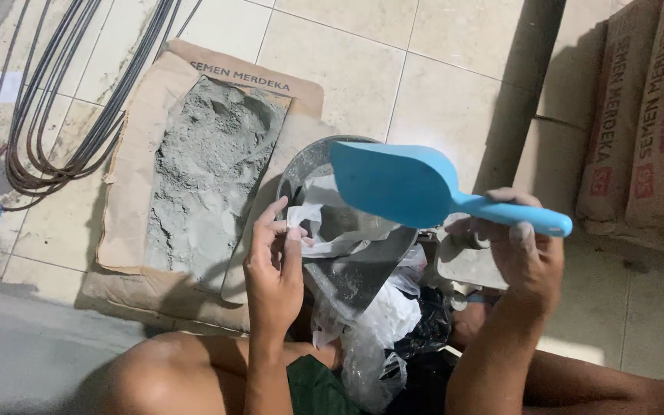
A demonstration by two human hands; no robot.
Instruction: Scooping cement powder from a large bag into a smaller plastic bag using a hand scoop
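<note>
Seated on a tiled floor, bare knees at the bottom of the frame. Right hand, right of centre, closed around the handle of a blue plastic scoop, its bowl tipped up and pointing left over a round metal pan. Left hand, lower centre, pinching the edge of a clear plastic bag just beside the pan. More crumpled white and black bags bunched below, between the legs. Upper left: a torn-open paper sack lying flat, grey cement powder exposed. Far left: looped dark cables. Far right edge: stacked full sacks.
</note>
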